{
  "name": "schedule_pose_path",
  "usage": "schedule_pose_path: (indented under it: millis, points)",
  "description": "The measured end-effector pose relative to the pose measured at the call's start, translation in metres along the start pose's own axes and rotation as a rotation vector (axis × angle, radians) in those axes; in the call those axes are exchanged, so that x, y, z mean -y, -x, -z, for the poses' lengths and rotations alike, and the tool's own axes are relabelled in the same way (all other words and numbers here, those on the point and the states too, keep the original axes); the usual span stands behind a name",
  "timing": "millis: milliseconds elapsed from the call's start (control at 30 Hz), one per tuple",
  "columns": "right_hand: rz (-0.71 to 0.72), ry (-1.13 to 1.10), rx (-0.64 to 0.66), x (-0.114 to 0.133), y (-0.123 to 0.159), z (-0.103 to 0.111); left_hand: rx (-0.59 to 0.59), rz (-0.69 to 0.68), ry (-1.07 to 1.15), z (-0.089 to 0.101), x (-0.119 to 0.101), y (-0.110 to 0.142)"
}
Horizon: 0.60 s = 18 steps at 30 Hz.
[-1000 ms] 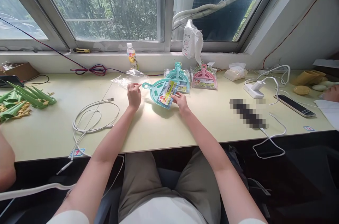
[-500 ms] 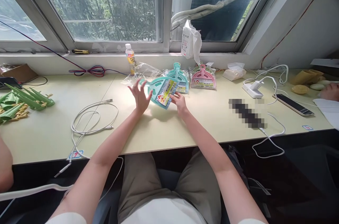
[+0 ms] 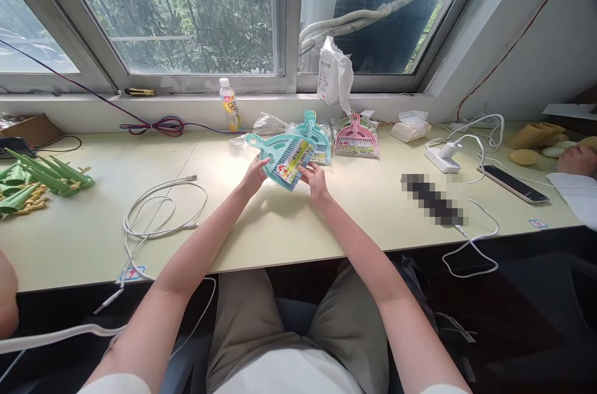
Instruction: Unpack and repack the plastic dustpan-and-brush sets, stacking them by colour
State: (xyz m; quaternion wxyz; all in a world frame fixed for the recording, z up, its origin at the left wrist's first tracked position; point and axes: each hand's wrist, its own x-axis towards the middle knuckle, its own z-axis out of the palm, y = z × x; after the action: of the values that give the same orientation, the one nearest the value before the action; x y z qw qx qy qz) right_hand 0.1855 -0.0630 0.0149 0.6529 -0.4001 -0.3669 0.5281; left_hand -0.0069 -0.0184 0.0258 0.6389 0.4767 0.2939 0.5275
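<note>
diagonally held, teal dustpan (image 3: 275, 145), handle (image 3: 262, 146) leftward

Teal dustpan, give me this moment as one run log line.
left hand: on dustpan | right hand: on its label edge | pink set: on table, bagged

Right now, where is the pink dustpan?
In the head view, the pink dustpan lies right of centre at the back of the table, between the wrapped turquoise dustpan on its left and the tissue pack.
</note>
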Motion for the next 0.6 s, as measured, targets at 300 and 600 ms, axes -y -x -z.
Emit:
schedule_pose_path:
  millis: [300, 600]
  points:
    - [-0.031, 0.040, -0.059, 0.005, -0.002, 0.004, 0.214, 0.147, 0.013, -0.017, 0.009, 0.015]
    - [-0.002, 0.010, -0.019, 0.004, -0.005, 0.005, 0.298, 0.142, 0.016, -0.024, 0.007, 0.021]
